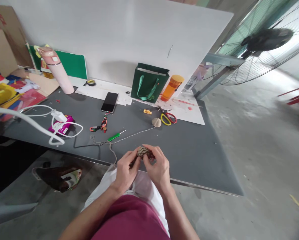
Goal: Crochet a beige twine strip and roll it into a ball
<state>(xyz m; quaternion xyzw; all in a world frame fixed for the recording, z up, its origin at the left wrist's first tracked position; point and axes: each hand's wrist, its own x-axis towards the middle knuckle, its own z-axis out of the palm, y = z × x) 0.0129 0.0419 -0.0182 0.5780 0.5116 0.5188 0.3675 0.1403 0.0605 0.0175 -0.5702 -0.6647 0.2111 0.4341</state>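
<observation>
Over the near edge of the dark grey bench (pixel 189 156), the left hand (pixel 125 170) and right hand (pixel 158 165) hold a small knotted brown-and-cream cord piece (pixel 143 152) between them, their fingers curled closed around it, with the right fingertips (pixel 146 147) pressing on its top. A close grip from both sides looks like the sound way to keep the knots tight and even. A thin grey cord (pixel 131 135) loops from beside the left hand across the bench to a beige ball of twine (pixel 156 122), which sits near yellow-and-red-handled scissors (pixel 168 118). A green-handled awl (pixel 114 136) lies just by the cord. Toward the back edge stand a green paper bag (pixel 149 83) and an orange bottle (pixel 172 87). A pedestal fan (pixel 267 40) stands beyond the far right corner, above a concrete floor (pixel 252 150).
</observation>
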